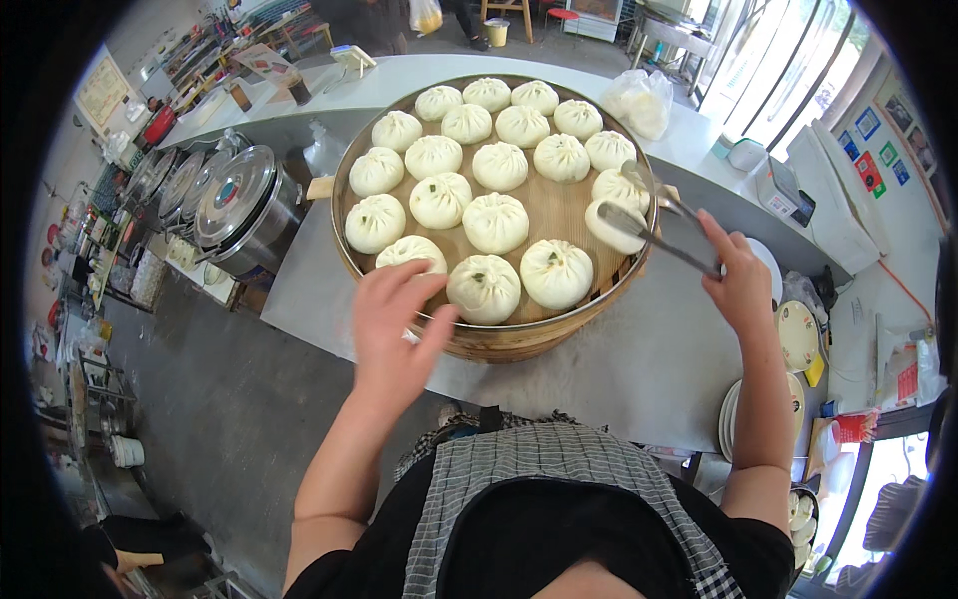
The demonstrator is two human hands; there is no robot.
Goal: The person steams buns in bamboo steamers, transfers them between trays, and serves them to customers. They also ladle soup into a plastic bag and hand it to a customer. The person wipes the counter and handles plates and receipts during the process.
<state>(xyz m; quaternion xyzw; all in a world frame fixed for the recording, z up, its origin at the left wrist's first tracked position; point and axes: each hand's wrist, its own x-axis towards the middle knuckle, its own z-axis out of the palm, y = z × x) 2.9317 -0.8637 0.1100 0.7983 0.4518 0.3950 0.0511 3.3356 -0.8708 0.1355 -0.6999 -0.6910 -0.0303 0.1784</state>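
Note:
My right hand (737, 281) grips metal tongs (681, 247) at the right rim of a round bamboo steamer (486, 344). The tongs' two arms are spread. One tip lies over a tilted steamed bun (612, 230), the other by the pleated bun (623, 187) behind it; whether they pinch either I cannot tell. My left hand (397, 322), slightly blurred, hovers at the steamer's front left rim with fingers apart and nothing in them. It partly covers a bun (412, 253), beside another bun (483, 290) with a green fleck. Several more pleated buns stand spaced on the steamer's mat (554, 213).
The steamer sits on a metal worktop (673, 329) below a white counter ledge (404, 75). A plastic bag (640, 101) lies on the ledge. Lidded steel pots (251, 202) stand left. Plates (798, 337) are at right, near my forearm. A person (367, 26) is beyond the counter.

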